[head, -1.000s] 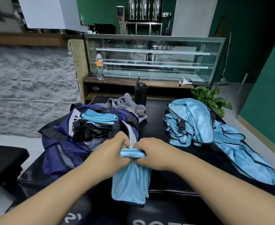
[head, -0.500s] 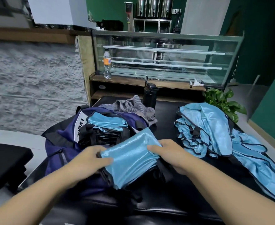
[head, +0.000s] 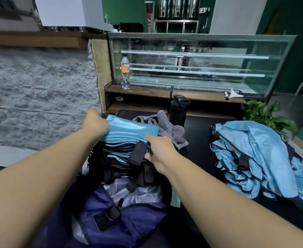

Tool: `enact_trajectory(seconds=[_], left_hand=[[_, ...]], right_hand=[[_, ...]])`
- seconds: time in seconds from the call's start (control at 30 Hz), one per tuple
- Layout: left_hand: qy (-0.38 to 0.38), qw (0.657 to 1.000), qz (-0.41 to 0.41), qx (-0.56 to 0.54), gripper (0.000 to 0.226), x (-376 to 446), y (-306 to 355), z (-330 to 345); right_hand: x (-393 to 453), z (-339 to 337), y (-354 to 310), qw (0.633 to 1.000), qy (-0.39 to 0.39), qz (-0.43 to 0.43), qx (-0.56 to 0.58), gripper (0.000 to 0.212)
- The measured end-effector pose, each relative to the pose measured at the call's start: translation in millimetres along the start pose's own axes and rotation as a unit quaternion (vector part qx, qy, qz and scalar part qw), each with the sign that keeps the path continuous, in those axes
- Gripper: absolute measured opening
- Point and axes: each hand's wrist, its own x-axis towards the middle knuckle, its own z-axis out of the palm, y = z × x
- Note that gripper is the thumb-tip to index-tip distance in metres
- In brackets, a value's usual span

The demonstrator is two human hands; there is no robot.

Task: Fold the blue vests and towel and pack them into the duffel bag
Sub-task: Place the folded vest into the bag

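Black tabletop (head: 199,140), glass display case (head: 192,65) behind. Your left hand (head: 95,122) grips the far end of a folded blue vest (head: 129,130); your right hand (head: 158,151) pinches its near end. Vest sits atop the stack inside the open purple duffel bag (head: 125,212). Grey towel (head: 166,127) just beyond the bag. Unfolded vests (head: 258,158) heaped to your right, well apart.

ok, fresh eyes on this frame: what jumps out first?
Both hands, left hand and right hand, grip a folded blue vest at centre, setting it onto the stack in the open purple duffel bag. To the right, a heap of unfolded blue vests sprawls on the black table. A grey towel lies crumpled just behind the bag.
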Motion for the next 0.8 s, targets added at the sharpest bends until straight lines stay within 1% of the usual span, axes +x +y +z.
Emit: enact_trajectory(seconds=[0.03,0.07,0.1,0.13,0.17,0.2,0.23,0.27,0.3,0.33,0.37,0.4,0.43,0.47,0.5,0.6,0.63,0.67,0.73,0.77,0.8], left_hand=[[-0.005,0.999,0.002,0.038,0.018,5.7,-3.6,4.9],[-0.010,0.995,0.010,0.103,0.023,10.0,-8.0,8.7],[-0.008,0.981,0.043,0.188,0.028,12.8,-12.4,12.4],[-0.003,0.955,0.106,0.277,0.030,14.3,-14.9,15.8],[-0.005,0.926,0.190,0.326,0.030,13.9,-16.7,19.7],[-0.026,0.898,0.274,0.343,0.030,14.3,-19.3,23.9],[-0.070,0.872,0.338,0.347,0.040,9.9,-19.1,26.9],[-0.119,0.848,0.377,0.353,0.058,3.2,-16.6,28.4],[-0.159,0.830,0.398,0.357,0.074,-4.3,-13.7,29.1],[-0.188,0.812,0.409,0.371,0.088,-11.8,-12.0,28.2],[-0.215,0.795,0.406,0.397,0.102,-16.5,-13.1,28.0],[-0.237,0.781,0.396,0.420,0.115,-20.6,-15.9,27.3],[-0.255,0.767,0.384,0.446,0.124,-23.6,-18.9,27.0],[-0.263,0.758,0.375,0.465,0.127,-24.2,-24.6,28.2],[-0.271,0.751,0.374,0.473,0.125,-24.7,-32.0,29.3],[-0.304,0.723,0.416,0.460,0.093,-29.9,-53.9,28.9],[-0.310,0.707,0.435,0.464,0.091,-31.2,-59.0,28.3],[-0.306,0.687,0.460,0.472,0.096,-32.6,-61.3,28.3],[-0.245,0.657,0.512,0.497,0.100,-33.4,-65.8,32.0],[-0.250,0.639,0.518,0.510,0.101,-33.7,-65.3,33.8],[-0.249,0.636,0.524,0.509,0.104,-34.0,-67.6,37.7]], right_hand=[[4.9,1.5,-1.6,1.000,-0.003,0.001,-0.003,0.025],[8.1,1.5,-2.9,1.000,-0.013,0.003,-0.022,0.026],[9.0,-0.7,-4.1,0.997,-0.024,-0.008,-0.076,0.024],[7.5,-5.5,-6.4,0.983,-0.029,-0.036,-0.180,0.019],[5.2,-12.6,-9.5,0.945,-0.023,-0.087,-0.313,0.016],[1.6,-20.5,-12.0,0.885,-0.004,-0.155,-0.440,0.014],[-5.5,-27.2,-15.1,0.810,0.011,-0.226,-0.540,0.010],[-13.0,-34.0,-16.9,0.737,0.019,-0.278,-0.616,0.013],[-15.9,-40.3,-15.0,0.673,0.024,-0.294,-0.678,0.025],[-17.6,-46.2,-11.7,0.631,0.024,-0.278,-0.724,0.035],[-17.1,-50.3,-7.0,0.620,0.019,-0.241,-0.747,0.040],[-15.6,-54.1,-2.0,0.626,0.018,-0.206,-0.752,0.039],[-12.9,-57.6,0.7,0.642,0.025,-0.180,-0.745,0.036],[-8.2,-61.2,1.1,0.665,0.042,-0.163,-0.728,0.034],[-3.8,-64.1,-1.3,0.684,0.063,-0.155,-0.710,0.033],[11.0,-69.4,-16.2,0.748,0.114,-0.164,-0.633,0.026],[14.1,-69.6,-22.8,0.765,0.126,-0.172,-0.607,0.021],[16.0,-68.8,-30.0,0.778,0.137,-0.181,-0.586,0.021],[15.6,-65.1,-42.9,0.795,0.157,-0.199,-0.551,0.031],[13.5,-62.2,-47.9,0.803,0.160,-0.207,-0.536,0.033],[11.1,-59.2,-50.3,0.808,0.159,-0.217,-0.524,0.035]])
